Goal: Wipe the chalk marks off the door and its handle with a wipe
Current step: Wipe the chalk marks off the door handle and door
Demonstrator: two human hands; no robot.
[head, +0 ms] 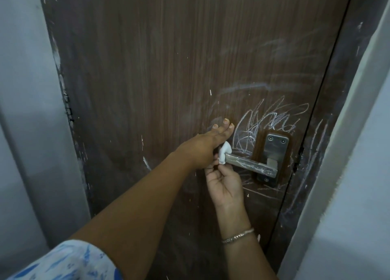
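A dark brown wooden door (158,68) fills the view. White chalk scribbles (270,119) cover it around the metal lever handle (251,163), and the lever itself carries chalk streaks. My left hand (206,144) lies flat against the door just left of the handle's free end, fingers straight. My right hand (223,184) reaches up from below and pinches a small crumpled white wipe (224,154) against the lever's free end. The fingertips of that hand are partly hidden behind my left hand.
The handle sits on a steel plate (274,153) with screws. The dark door frame (329,132) on the right also bears chalk lines. Grey walls stand at the left (25,89) and right (358,174). Fainter smeared chalk arcs (274,47) lie higher on the door.
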